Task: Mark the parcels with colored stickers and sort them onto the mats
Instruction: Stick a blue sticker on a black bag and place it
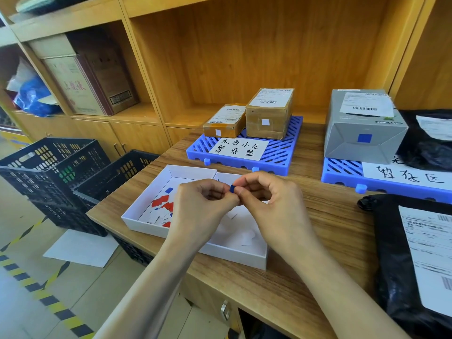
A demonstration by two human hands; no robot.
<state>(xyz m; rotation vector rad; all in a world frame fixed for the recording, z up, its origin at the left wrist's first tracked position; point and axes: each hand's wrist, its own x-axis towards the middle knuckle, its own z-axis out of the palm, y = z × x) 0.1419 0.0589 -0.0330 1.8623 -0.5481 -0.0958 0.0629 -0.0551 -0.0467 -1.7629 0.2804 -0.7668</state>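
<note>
Both hands meet above a white sticker box [137, 216] holding red, blue and white stickers. My left hand [203, 204] and my right hand [266, 199] pinch one small blue sticker [232, 188] between their fingertips. Two brown parcels [269, 113] with white stickers stand on the left blue mat [281, 155]. A grey parcel [362, 128] with a blue sticker sits on the right blue mat [342, 177], with a black bag parcel [430, 140] beside it. Another black bag parcel [396, 253] lies on the table at the right.
The wooden table [330, 216] stands against a wooden shelf unit. Two black crates [49, 172] stand on the floor to the left, with a white sheet [80, 248] beneath. Cardboard boxes [80, 79] fill a left shelf. Yellow-black tape marks the floor.
</note>
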